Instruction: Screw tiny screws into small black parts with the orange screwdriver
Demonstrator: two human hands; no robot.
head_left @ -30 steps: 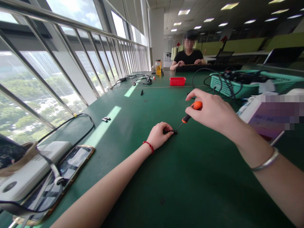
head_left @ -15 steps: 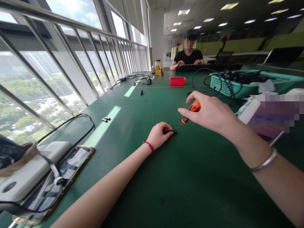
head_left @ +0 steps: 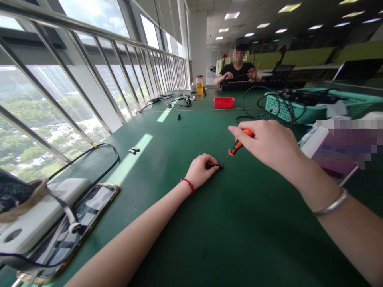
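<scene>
My left hand [head_left: 202,169], with a red cord at its wrist, pinches a small black part [head_left: 220,166] against the green tabletop [head_left: 179,231]. Most of that part is hidden by the fingers, so its kind is unclear. An orange and black screwdriver [head_left: 236,147] leans down to the left, its tip at the part's right end. My right hand [head_left: 267,139] is closed on the top of the screwdriver's handle, thumb pointing left; the other fingers are mostly out of sight behind the hand.
Small black pieces [head_left: 134,150] lie left, another [head_left: 178,116] farther back. A phone [head_left: 98,203] and white power bank [head_left: 44,215] lie near left. Behind are a red tray [head_left: 224,103], a jar [head_left: 199,85], a green basket [head_left: 287,109] with cables, a box [head_left: 332,153] and a person [head_left: 237,71].
My right hand's fingers have gone from spread to closed around the screwdriver handle, with the hand turned. My left hand stays put. The person opposite has raised both hands, holding something thin.
</scene>
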